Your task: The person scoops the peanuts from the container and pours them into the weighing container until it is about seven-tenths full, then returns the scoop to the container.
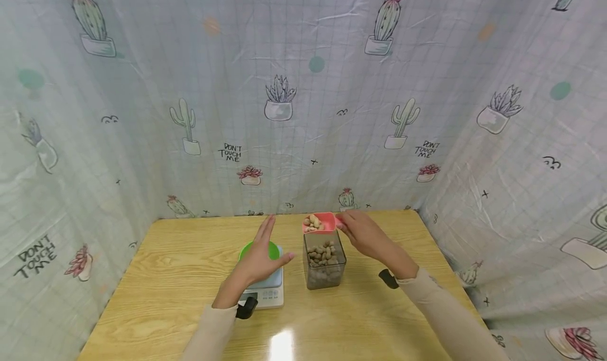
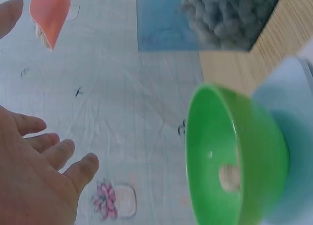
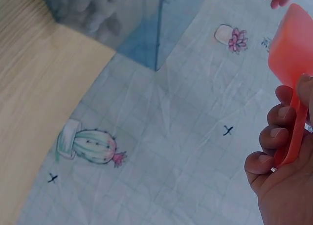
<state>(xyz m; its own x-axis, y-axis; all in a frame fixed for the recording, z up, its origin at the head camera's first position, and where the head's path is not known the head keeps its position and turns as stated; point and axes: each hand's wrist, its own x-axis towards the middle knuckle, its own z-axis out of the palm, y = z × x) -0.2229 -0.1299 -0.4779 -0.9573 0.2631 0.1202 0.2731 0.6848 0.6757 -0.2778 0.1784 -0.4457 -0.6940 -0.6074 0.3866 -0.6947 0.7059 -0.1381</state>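
Note:
My right hand (image 1: 365,237) grips the handle of a pink scoop (image 1: 329,221), its fingers curled round it in the right wrist view. Peanuts in their shells (image 1: 313,223) lie in the scoop, which is held above a clear grey bin (image 1: 324,283). More peanuts (image 1: 322,253) partly fill that bin. Over the scale, my left hand (image 1: 258,261) is spread with straight fingers and holds nothing. Beneath it a green bowl (image 2: 264,151) sits on the scale and has a peanut (image 2: 229,178) inside; the hand hides part of the bowl in the head view.
The white kitchen scale (image 1: 272,299) with a light blue top stands left of the bin on a wooden table (image 1: 156,276). A cactus-print curtain (image 1: 313,139) hangs round the table's back and sides. Each wrist wears a dark camera strap (image 1: 246,308).

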